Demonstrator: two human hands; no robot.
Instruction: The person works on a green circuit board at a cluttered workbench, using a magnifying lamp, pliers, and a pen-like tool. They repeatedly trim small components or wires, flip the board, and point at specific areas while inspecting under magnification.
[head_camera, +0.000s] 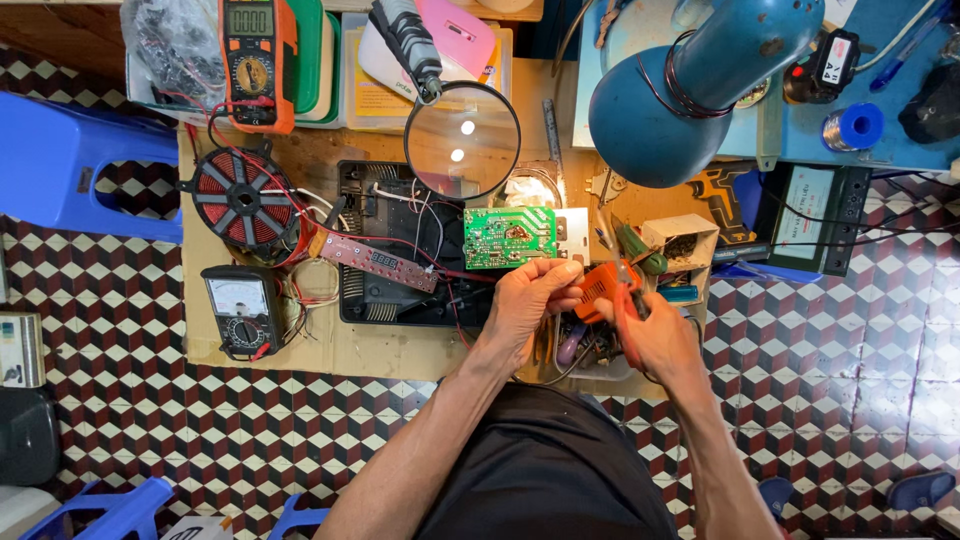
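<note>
Hands meet just below the green circuit board (508, 237), which lies flat on the opened black appliance base (385, 290) over a sheet of cardboard (330, 345). The left hand (525, 300) reaches up to the board's lower right corner, its fingers curled and thumb pressed near the edge, though whether it truly pinches the board I cannot tell. Just right of the board, the right hand (655, 335) is closed around an orange-handled tool (610, 290), fingers wrapped tight on the grip. Above the board hangs a round magnifying glass (462, 140); up and to the right of the board leans a blue desk lamp (690, 85). Left of the board sit a red copper coil (243, 198) and a black analogue meter (240, 310)
</note>
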